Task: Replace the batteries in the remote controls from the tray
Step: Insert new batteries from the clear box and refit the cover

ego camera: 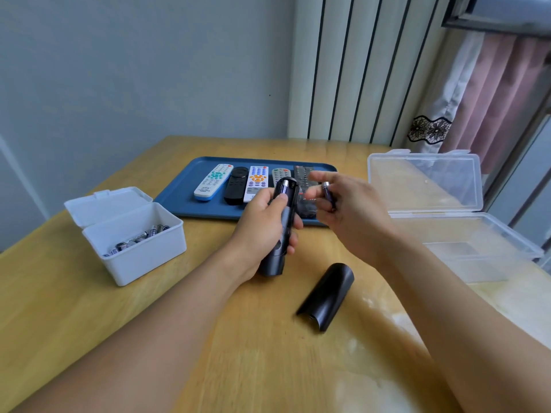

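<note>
Wood: bare table (89,308) around the hands
Left hand (262,231): grips black remote (283,225), back open, one battery (283,187) seated
Right hand (346,210): pinches loose battery (328,193)
Curved cover (326,296): lies nearby
Blue tray (179,195): five remotes
White box (134,234): batteries

wooden table (89,308), blue tray (179,201), white box (140,251), clear case (465,234), black cover (328,296)

This looks like a room in a home: a wooden tabletop (208,338) stands in a corner against a plain grey-blue wall (134,70), and pink and white curtains (489,93) with a black lace tieback (429,129) hang beside a window frame (465,13).
</note>
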Available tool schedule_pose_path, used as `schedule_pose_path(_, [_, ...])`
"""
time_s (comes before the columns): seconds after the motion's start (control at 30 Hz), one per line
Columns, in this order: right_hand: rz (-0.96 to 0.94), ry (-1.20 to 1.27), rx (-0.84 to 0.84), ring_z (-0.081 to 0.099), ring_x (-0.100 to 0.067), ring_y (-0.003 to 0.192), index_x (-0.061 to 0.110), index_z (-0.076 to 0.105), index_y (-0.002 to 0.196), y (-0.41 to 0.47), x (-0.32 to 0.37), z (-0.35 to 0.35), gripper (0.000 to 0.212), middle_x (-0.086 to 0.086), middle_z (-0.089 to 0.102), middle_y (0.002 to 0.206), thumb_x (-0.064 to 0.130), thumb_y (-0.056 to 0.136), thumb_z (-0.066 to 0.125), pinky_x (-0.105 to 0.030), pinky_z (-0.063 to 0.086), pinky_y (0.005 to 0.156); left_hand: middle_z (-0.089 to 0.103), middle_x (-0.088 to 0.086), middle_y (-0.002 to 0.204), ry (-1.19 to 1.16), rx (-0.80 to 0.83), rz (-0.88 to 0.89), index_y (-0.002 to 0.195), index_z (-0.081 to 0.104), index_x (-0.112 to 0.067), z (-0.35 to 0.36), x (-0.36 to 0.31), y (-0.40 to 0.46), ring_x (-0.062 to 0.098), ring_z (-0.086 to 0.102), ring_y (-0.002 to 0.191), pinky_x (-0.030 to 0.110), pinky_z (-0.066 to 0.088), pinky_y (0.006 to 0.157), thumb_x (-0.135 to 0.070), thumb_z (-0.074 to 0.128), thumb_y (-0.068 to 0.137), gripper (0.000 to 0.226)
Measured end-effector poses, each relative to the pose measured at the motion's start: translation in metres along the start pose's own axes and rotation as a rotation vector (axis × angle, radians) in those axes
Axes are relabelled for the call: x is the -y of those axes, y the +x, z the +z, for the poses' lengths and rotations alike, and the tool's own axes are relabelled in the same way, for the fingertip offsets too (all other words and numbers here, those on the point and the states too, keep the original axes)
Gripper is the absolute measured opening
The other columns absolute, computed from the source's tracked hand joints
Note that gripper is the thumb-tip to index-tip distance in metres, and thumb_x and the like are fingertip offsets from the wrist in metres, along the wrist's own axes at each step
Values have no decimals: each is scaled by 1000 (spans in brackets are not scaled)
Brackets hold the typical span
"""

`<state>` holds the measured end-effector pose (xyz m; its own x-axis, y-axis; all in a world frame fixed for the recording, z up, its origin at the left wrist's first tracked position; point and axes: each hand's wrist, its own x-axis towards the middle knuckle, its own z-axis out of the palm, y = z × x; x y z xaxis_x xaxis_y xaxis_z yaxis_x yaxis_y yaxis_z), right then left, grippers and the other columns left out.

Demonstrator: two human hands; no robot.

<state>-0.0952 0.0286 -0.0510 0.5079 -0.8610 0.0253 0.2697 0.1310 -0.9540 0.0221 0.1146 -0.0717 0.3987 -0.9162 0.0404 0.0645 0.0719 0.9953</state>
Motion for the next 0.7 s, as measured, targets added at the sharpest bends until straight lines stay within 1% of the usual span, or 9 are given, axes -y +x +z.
schedule_pose_path(0.1, [-23,5,68,50,-13,64,7,57,115,-5,-5,-3,26,-9,65,83,-1,105,35,-22,43,56,60,8,66,-89,-20,-27,118,48,2,0,-1,0,20,51,45,25,43,41,-27,37,107,33])
schedule_pose_path(0.2, [-87,26,64,64,-17,75,8,59,107,-6,-8,-4,18,-8,69,88,0,104,43,-25,54,69,60,9,66,-130,-17,-50,121,50,5,1,-2,-1,21,52,45,26,44,42,-30,38,106,40])
schedule_pose_path(0.3, [-195,-14,38,72,-17,89,10,60,105,-8,-9,-3,12,-6,75,94,2,101,51,-26,57,78,60,12,70,-124,-6,-57,120,49,6,2,-1,0,22,52,46,27,44,43,-24,38,104,36])
schedule_pose_path(0.37, [-282,-123,-2,69,-13,87,14,61,104,-9,-9,-1,10,-2,77,98,6,100,56,-25,52,75,60,14,71,-133,4,-70,120,49,8,2,0,0,23,52,46,27,44,43,-21,38,102,36])
schedule_pose_path(0.47, [-321,-147,-35,61,-8,66,14,59,106,-11,-6,1,11,-7,78,98,9,96,63,-28,46,69,59,15,74,-150,33,-66,118,49,6,2,1,0,25,52,48,28,44,45,-17,37,100,31])
schedule_pose_path(0.5, [-303,-128,-43,59,-9,63,12,57,106,-12,-6,2,14,-11,77,98,8,95,65,-29,48,69,59,16,75,-146,43,-55,116,50,3,3,1,-1,25,52,49,29,44,46,-15,37,99,28])
schedule_pose_path(0.6, [-206,-78,-47,62,-26,74,4,56,106,-14,-7,5,26,-24,70,93,4,86,74,-33,56,71,57,17,79,-83,87,4,106,49,-6,4,0,-3,25,52,52,29,43,46,-9,38,98,14])
schedule_pose_path(0.67, [-180,-85,-52,64,-28,72,2,58,109,-15,-8,5,36,-22,65,86,3,80,79,-33,59,68,56,18,85,-13,114,40,108,46,-6,6,0,-5,24,52,54,30,44,46,-6,44,97,11])
schedule_pose_path(0.7, [-175,-94,-64,64,-27,68,2,57,112,-16,-6,5,43,-19,65,81,2,77,81,-32,59,65,56,19,90,24,123,58,112,45,-4,7,1,-5,23,52,56,30,45,47,-4,47,96,17])
